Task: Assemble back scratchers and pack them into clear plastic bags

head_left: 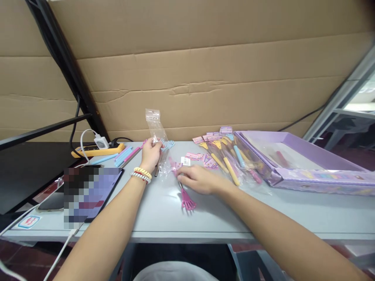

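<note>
my left hand (150, 157) pinches the clear bag (153, 120) while my right hand (199, 179), half curled, touches the pink scratcher (186, 201), its grip unclear, over the bench (159, 218), and those splayed prongs could tear the thin bag if they catch it sideways.

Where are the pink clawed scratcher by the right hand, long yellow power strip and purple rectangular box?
Pink clawed scratcher (186, 199), head view: claw.
Long yellow power strip (100, 152), head view: front side.
Purple rectangular box (325, 182), head view: front wall.
</note>
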A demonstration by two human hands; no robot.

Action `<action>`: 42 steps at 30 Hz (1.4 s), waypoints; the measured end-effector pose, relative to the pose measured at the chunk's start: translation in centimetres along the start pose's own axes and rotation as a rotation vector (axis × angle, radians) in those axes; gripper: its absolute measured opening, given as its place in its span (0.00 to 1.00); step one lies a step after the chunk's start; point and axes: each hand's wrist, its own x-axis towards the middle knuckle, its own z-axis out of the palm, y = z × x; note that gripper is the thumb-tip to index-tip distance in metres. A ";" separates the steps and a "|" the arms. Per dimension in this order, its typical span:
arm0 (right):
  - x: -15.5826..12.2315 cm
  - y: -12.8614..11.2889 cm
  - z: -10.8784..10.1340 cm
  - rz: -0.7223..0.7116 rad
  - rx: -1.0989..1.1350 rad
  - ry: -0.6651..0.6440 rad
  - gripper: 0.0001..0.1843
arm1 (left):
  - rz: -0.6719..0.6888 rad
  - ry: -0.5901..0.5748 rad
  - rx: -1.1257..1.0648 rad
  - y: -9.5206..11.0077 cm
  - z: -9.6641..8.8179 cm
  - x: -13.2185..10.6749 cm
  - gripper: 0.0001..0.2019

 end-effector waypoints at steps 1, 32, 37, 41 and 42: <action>0.0 -0.2 0.3 0.024 -0.083 -0.021 0.17 | 0.009 0.030 0.005 -0.2 -0.1 0.2 0.10; 0.2 2.2 -2.5 0.133 0.454 0.536 0.15 | 0.128 0.229 0.115 -3.0 -1.0 2.5 0.10; 0.2 2.5 -2.2 0.250 0.290 0.375 0.16 | 0.027 0.188 -0.036 -1.8 -0.4 1.8 0.10; 0.3 2.4 -1.9 0.324 0.290 0.391 0.27 | -0.083 0.086 -0.228 -0.2 0.3 0.7 0.07; 0.4 2.4 -1.9 0.338 0.333 0.357 0.24 | -0.093 0.068 -0.257 0.1 0.4 0.5 0.07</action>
